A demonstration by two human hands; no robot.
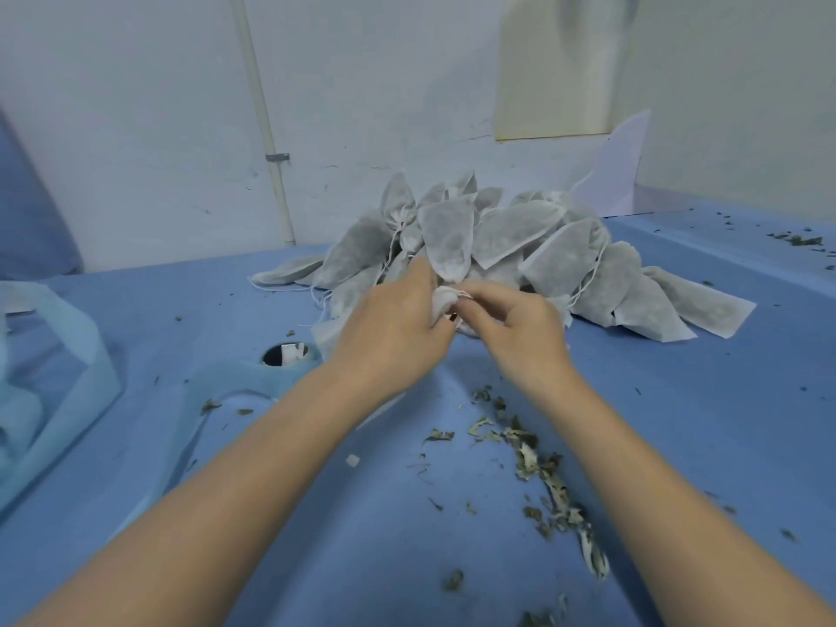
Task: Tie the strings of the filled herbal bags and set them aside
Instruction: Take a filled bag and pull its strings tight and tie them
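At frame centre, the left hand (389, 332) grips the gathered neck of a herbal bag (445, 305); the right hand (515, 328) pinches its string (461, 293). Keep the neck bunched, draw the string taut, then knot.

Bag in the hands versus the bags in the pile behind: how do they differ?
The held bag is gripped at its neck by the left hand and right hand, mostly hidden; the pile bags lie loose, in full view, strings trailing. Both are white fabric.
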